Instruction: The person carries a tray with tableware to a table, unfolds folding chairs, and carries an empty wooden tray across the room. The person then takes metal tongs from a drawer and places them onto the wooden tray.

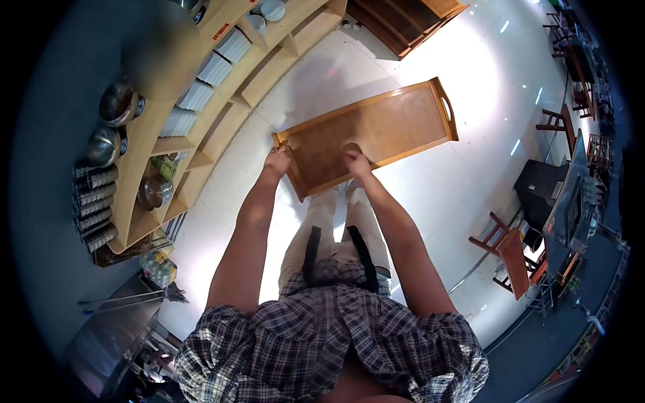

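Note:
A long wooden tray [403,121] with raised edges and a handle cut-out at its far right end is in front of my legs, tilted across the view. My left hand [278,160] is closed around the tray's left end rail. Over the tray's near side, my right hand [357,163] has its fingers curled together. A small dark patch lies just beyond those fingers; I cannot tell whether it is a shadow or a thing. What my right hand holds, if anything, is hidden.
Wooden shelving [242,77] on the left carries stacked white dishes [215,69] and metal bowls [117,104]. Brown wooden furniture [410,20] stands at the top. A wooden chair [514,262] and a black box-like thing [539,191] are on the right, on the pale tiled floor [430,208].

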